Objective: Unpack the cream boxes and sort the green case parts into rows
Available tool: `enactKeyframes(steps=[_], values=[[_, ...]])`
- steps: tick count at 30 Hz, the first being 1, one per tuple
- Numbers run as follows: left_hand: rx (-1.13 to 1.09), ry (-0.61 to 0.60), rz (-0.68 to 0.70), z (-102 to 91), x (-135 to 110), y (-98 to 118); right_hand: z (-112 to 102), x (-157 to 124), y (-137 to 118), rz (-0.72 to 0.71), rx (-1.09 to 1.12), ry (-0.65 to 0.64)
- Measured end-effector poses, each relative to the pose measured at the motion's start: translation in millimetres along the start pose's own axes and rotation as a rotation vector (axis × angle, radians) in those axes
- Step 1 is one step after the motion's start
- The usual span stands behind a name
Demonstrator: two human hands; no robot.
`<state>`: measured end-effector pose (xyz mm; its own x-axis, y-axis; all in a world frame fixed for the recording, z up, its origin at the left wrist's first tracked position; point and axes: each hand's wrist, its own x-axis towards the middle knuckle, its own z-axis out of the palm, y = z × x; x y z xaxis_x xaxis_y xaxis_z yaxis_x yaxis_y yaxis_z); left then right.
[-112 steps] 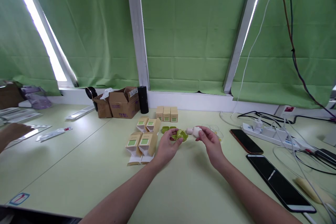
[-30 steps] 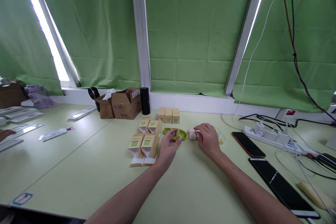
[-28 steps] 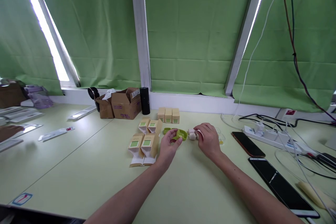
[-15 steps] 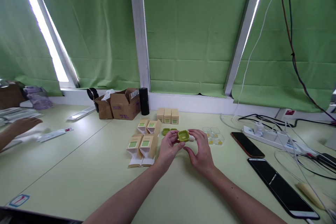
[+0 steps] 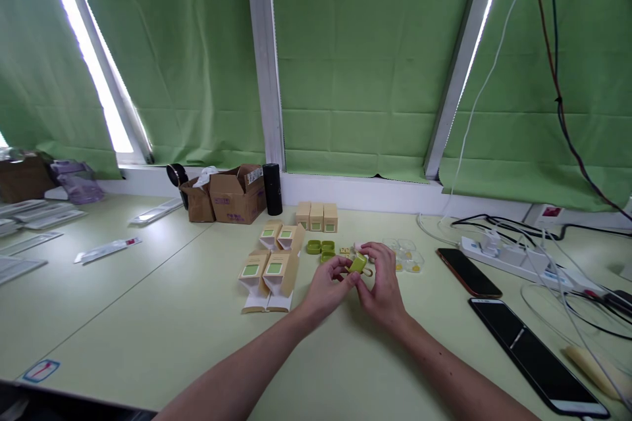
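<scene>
A small green square cup (image 5: 358,264) is tilted between my hands above the table. The fingers and thumb of my left hand (image 5: 326,286) pinch it from the left. My right hand (image 5: 384,286) is closed in at its right side, where a thin brownish loop (image 5: 368,272) shows by the fingers; what they grip there is partly hidden. Just behind my left hand, several matching green square cups (image 5: 314,247) sit on the table. Beside them lie small yellowish pieces (image 5: 344,252). A clear plastic tray (image 5: 409,258) with round wells and yellow bits lies behind my right hand.
Opened kraft cartons (image 5: 279,266) stand left of my hands, closed ones (image 5: 316,217) farther back. Cardboard boxes (image 5: 237,196) and a black cylinder (image 5: 272,189) are near the window. Phones (image 5: 533,352), a power strip (image 5: 508,256) and cables lie right.
The green cup has turned from showing its open hollow to a tilted closed face, and my hands have drawn closer together around it. The other person's hand at far left has left view.
</scene>
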<state>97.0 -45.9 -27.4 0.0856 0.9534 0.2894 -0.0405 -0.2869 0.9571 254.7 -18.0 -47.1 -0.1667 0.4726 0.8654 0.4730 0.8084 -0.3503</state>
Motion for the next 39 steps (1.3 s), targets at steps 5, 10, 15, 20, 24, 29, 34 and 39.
enactKeyframes(steps=[5,10,15,20,24,29,34,39], values=[[0.082,0.035,0.053,-0.4,1,4,-5,2,-3,0.023,0.019,-0.015],[0.079,0.049,0.096,-3.5,1,5,-8,4,-6,0.033,0.036,-0.014],[0.111,0.071,0.148,-6.8,1,3,-8,4,-6,0.056,0.081,-0.025],[0.183,0.083,0.219,-10.4,4,-7,-6,2,-4,0.078,0.129,-0.050],[0.308,0.131,0.292,-11.7,2,-6,-6,1,-4,0.090,0.158,-0.069],[0.460,0.191,0.380,-10.0,-2,5,-6,0,-3,0.103,0.180,-0.087],[0.514,0.187,0.439,-8.3,-4,11,-7,0,-5,0.121,0.196,-0.099],[0.497,0.165,0.455,-8.0,-5,11,-9,2,-7,0.130,0.204,-0.117]])
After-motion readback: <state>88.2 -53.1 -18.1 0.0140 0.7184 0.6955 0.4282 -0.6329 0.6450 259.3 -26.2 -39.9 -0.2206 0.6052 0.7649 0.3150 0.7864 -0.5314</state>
